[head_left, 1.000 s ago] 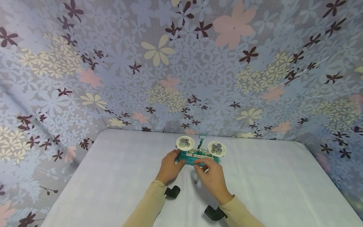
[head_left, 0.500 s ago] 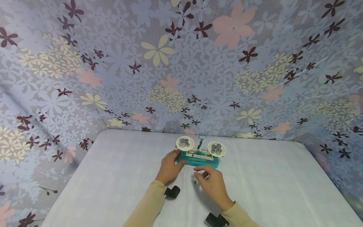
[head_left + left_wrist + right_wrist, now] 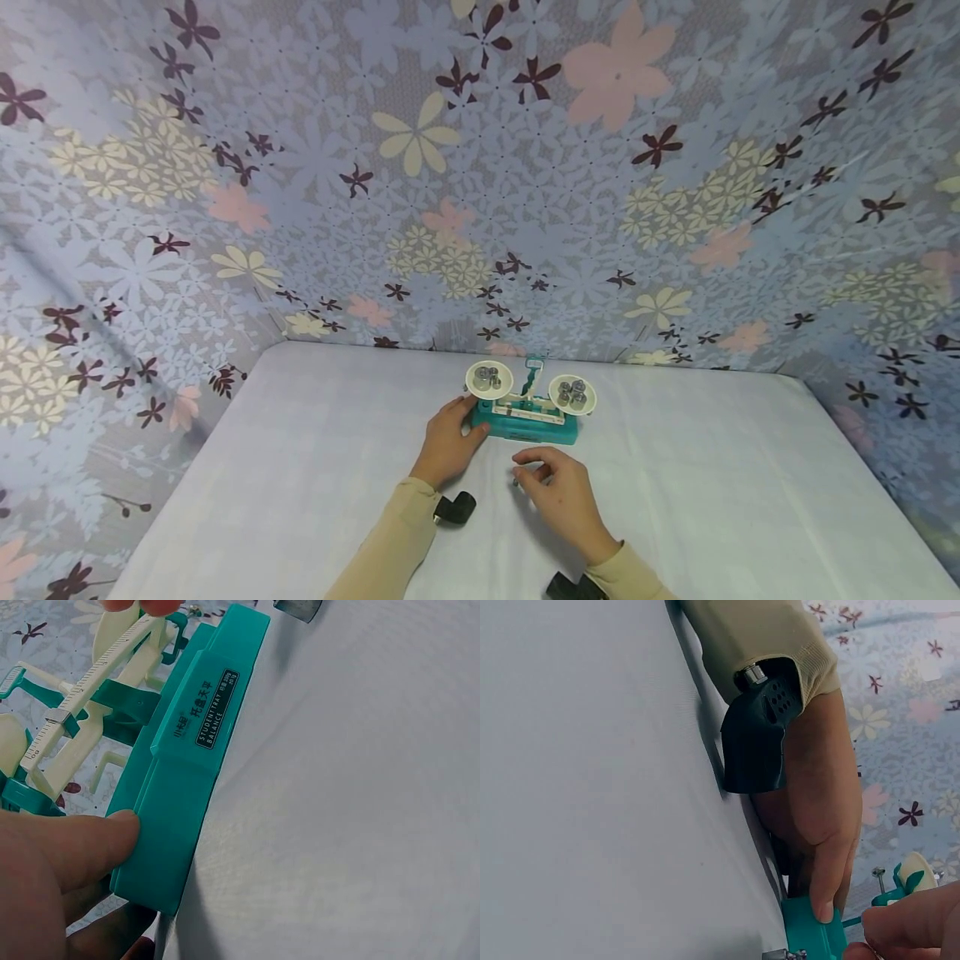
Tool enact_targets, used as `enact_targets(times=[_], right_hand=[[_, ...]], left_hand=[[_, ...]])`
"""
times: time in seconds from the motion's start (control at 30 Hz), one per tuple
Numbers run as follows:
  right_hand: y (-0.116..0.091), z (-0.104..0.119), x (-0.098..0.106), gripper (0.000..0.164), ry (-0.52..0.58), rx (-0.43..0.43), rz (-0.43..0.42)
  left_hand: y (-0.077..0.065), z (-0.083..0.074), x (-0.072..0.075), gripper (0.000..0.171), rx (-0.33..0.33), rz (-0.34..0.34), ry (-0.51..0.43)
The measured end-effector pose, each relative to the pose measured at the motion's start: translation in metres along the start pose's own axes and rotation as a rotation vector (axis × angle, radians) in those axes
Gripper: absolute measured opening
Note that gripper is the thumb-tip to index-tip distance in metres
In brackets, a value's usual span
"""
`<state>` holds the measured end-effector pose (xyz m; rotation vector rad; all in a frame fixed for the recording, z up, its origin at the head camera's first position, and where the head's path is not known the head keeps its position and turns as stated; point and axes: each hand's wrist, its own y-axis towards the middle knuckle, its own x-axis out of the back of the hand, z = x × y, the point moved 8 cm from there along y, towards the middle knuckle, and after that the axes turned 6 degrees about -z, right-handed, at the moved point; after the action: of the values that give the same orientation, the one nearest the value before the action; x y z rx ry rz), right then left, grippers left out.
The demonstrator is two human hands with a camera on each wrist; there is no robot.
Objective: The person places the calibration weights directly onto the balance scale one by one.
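A green tray balance (image 3: 525,429) stands on the white-covered table, lettered "STUDENT TRAY BALANCE" on its front in the left wrist view. My left hand (image 3: 447,442) grips the left end of its base, the thumb (image 3: 112,836) on the front face and fingers behind. White pans, the left pan (image 3: 472,390) and right pan (image 3: 591,392), each bear several metal weights. In front of the base my right hand (image 3: 562,492) hovers with bent fingers, thumb and forefinger apart, nothing visible between them. A small metal weight (image 3: 784,955) lies on the table near its fingertips.
The white tablecloth (image 3: 315,433) spreads around the balance. Behind it rises a flower-patterned cloth wall (image 3: 570,250). Black camera mounts sit at both wrists, the left mount (image 3: 457,507) and the right mount (image 3: 573,586).
My right hand has drawn back from the balance's front toward the small weight on the table. The left hand has stayed on the base.
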<state>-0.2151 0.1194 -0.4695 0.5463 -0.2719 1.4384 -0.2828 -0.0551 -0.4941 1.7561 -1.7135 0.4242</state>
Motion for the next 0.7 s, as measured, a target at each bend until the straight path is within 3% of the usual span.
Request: enact_targets(times=[0.2, 0.7], right_hand=[[0.000, -0.007, -0.004, 0.012, 0.007, -0.050, 0.019], [-0.002, -0.016, -0.011, 0.021, -0.017, -0.065, 0.071]], left_hand=[[0.001, 0.000, 0.000, 0.054, 0.006, 0.005, -0.001], [0.000, 0.000, 0.000, 0.054, 0.018, 0.014, -0.009]])
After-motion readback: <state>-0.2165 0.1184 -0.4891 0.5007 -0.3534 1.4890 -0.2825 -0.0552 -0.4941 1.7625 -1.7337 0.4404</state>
